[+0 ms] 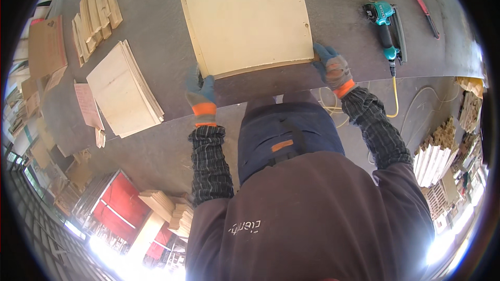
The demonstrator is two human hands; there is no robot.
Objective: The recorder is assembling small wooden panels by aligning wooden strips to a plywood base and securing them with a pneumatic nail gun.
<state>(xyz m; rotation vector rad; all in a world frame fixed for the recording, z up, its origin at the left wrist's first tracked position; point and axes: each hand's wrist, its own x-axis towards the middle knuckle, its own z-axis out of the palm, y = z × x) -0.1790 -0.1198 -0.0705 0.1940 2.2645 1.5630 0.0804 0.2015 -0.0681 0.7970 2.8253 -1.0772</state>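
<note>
A pale, square wooden panel (247, 18) with narrow strips along its edges lies flat on the dark worktable, close to its front edge. My left hand (200, 93), in a blue and grey glove with an orange cuff, is at the panel's near left corner. Its fingers stretch along the side, with the thumb apart. At the near right corner is my right hand (333, 67), gloved the same way. Its fingers are extended beside the edge, and the thumb side meets the corner. Neither hand's fingers visibly wrap over the panel.
A teal nail gun (386, 31) with a yellow air hose (395, 99) lies to the right, near a red-handled tool (423, 8). Thin wooden sheets (125, 91) and several wood strips (96, 10) lie on the left. Stacked timber (436, 153) stands beyond the table's right front.
</note>
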